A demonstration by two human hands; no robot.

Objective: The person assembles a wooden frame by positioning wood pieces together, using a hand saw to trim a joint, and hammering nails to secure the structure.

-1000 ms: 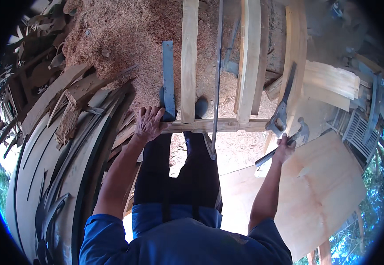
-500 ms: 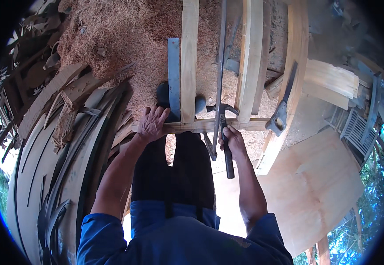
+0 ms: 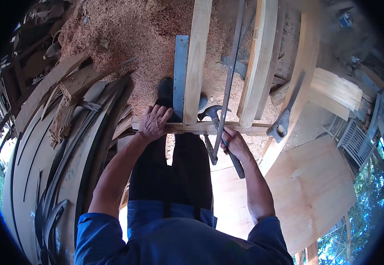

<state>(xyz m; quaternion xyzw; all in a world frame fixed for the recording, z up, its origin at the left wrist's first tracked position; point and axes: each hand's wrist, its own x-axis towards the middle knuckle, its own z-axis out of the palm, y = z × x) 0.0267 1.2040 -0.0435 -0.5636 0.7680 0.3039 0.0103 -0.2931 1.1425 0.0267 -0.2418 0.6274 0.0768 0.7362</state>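
My left hand (image 3: 154,123) is closed over the left part of a narrow wooden rail (image 3: 187,128) that lies crosswise in front of me. Beside its fingertips, a flat metal strip like a square's blade (image 3: 180,79) points away from me, alongside a pale wooden bar (image 3: 197,66) that meets the rail. In my right hand (image 3: 236,143) is a claw hammer (image 3: 214,113), gripped by its dark handle, which slants down to the right. The hammer's head is above the rail, just right of the pale bar. A long thin metal bar (image 3: 232,66) passes in front of the hammer.
A handsaw (image 3: 281,126) rests on a thick beam (image 3: 304,57) at the right. More pale boards (image 3: 262,62) run away from me. Wood shavings (image 3: 125,39) cover the far floor. Stacked boards (image 3: 46,163) fill the left; a plywood sheet (image 3: 306,190) is at the right.
The hammer has tilted: its head has shifted left towards the pale bar, and its handle end has swung right. My left hand stays on the rail. The whole view has shifted slightly.
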